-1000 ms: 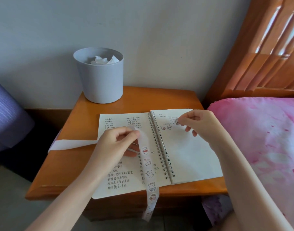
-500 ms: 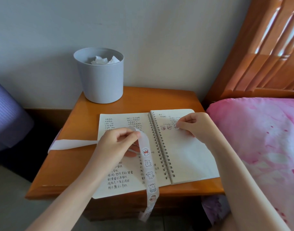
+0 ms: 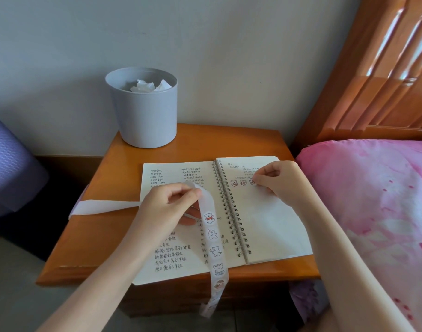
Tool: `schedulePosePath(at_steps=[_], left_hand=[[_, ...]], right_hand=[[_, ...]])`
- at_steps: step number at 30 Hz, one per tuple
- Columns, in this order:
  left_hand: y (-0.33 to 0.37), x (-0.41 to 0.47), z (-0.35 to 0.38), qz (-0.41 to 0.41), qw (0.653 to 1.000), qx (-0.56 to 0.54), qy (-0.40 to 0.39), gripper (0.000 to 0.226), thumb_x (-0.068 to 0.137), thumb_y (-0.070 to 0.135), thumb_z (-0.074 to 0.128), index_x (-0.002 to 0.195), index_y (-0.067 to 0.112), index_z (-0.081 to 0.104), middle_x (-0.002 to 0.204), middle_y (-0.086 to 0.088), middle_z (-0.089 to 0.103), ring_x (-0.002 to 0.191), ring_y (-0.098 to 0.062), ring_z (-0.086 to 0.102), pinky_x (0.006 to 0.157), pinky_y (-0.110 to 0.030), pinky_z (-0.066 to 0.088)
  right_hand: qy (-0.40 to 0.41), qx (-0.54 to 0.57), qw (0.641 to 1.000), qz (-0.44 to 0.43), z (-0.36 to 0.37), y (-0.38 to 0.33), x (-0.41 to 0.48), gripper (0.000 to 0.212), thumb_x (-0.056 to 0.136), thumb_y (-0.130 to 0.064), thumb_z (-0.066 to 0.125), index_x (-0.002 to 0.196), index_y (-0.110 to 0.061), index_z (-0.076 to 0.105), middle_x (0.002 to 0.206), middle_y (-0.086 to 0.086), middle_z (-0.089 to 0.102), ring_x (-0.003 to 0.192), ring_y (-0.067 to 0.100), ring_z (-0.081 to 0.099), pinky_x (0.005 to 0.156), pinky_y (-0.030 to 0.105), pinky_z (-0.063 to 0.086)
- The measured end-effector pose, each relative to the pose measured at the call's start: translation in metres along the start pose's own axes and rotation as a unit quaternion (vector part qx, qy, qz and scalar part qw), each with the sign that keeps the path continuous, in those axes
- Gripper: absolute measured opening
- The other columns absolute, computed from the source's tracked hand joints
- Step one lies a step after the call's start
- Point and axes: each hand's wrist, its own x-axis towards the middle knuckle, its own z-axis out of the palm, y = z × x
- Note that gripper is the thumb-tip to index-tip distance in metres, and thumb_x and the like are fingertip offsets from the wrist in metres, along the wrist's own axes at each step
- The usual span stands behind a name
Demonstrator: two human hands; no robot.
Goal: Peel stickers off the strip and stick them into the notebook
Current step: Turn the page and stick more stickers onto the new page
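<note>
An open spiral notebook (image 3: 272,226) lies on the wooden nightstand (image 3: 109,178). Its left page is covered in handwriting; the right page has three small stickers (image 3: 241,182) in a row near the top. My left hand (image 3: 167,209) pinches a long white sticker strip (image 3: 211,232) above the left page. The strip's empty end trails left across the nightstand, and its end with several bear stickers hangs over the front edge. My right hand (image 3: 280,180) rests on the right page, its fingertips pressing the rightmost sticker (image 3: 252,181) down.
A grey bin (image 3: 145,116) holding crumpled white paper stands at the back of the nightstand against the wall. A pink bed cover (image 3: 373,200) and a wooden headboard (image 3: 377,75) lie to the right. Something purple (image 3: 11,164) sits at the far left.
My right hand has come down from holding a peeled sticker above the right page to pressing it onto the page beside the other two. My left hand has held the strip still.
</note>
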Motion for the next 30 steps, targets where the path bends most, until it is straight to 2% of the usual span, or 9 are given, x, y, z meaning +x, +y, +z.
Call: schedulePosePath(at_steps=[4,10,17,23,27,30], left_hand=[[0.0001,0.0001,-0.0001,0.001,1.000,0.001,-0.002,0.016,0.092,0.023,0.059,0.090,0.021,0.074,0.081,0.007,0.076,0.076,-0.007,0.072,0.068,-0.026,0.059],[0.0011,0.0005,0.0004,-0.004,1.000,-0.008,-0.001,0.017,0.092,0.020,0.058,0.087,0.018,0.074,0.078,0.004,0.076,0.071,-0.008,0.072,0.064,-0.023,0.058],[0.0007,0.0001,0.0003,0.000,1.000,-0.005,-0.005,0.017,0.093,0.021,0.058,0.088,0.019,0.074,0.080,0.005,0.076,0.074,-0.009,0.072,0.068,-0.026,0.059],[0.0010,-0.0001,0.0002,0.001,1.000,-0.004,-0.004,0.017,0.093,0.021,0.058,0.088,0.019,0.074,0.080,0.005,0.076,0.074,-0.009,0.072,0.066,-0.024,0.059],[0.0009,0.0002,0.0003,0.001,1.000,0.001,-0.004,0.017,0.092,0.022,0.058,0.088,0.019,0.074,0.080,0.005,0.076,0.075,-0.008,0.072,0.067,-0.024,0.059],[0.0008,0.0001,0.0000,0.000,1.000,0.000,-0.004,0.017,0.093,0.022,0.058,0.088,0.019,0.074,0.080,0.005,0.076,0.074,-0.008,0.072,0.066,-0.023,0.059]], right_hand=[[0.004,-0.009,1.000,-0.003,0.0008,0.0003,0.0008,0.021,0.080,-0.010,0.071,0.064,-0.022,0.064,0.078,0.009,0.070,0.061,0.019,0.054,0.062,0.032,0.047],[0.006,-0.012,1.000,-0.013,0.0004,0.0008,0.0006,0.024,0.079,-0.007,0.070,0.062,-0.023,0.063,0.070,0.003,0.067,0.055,0.012,0.051,0.056,0.025,0.043],[0.015,-0.017,1.000,-0.012,0.0029,0.0025,0.0019,0.024,0.079,-0.008,0.070,0.062,-0.023,0.062,0.072,0.005,0.068,0.057,0.014,0.052,0.058,0.027,0.044],[0.033,-0.049,0.998,-0.034,0.0059,0.0041,0.0010,0.008,0.079,-0.011,0.072,0.075,-0.015,0.066,0.077,0.004,0.065,0.060,0.012,0.050,0.052,0.022,0.036],[0.039,-0.065,0.997,-0.035,0.0055,0.0056,0.0004,0.007,0.079,-0.016,0.074,0.077,-0.016,0.067,0.076,0.000,0.061,0.061,0.009,0.048,0.051,0.021,0.033],[0.044,-0.073,0.996,-0.025,0.0067,0.0066,0.0011,0.010,0.079,-0.018,0.074,0.081,-0.019,0.064,0.080,-0.001,0.061,0.067,0.013,0.051,0.054,0.024,0.036]])
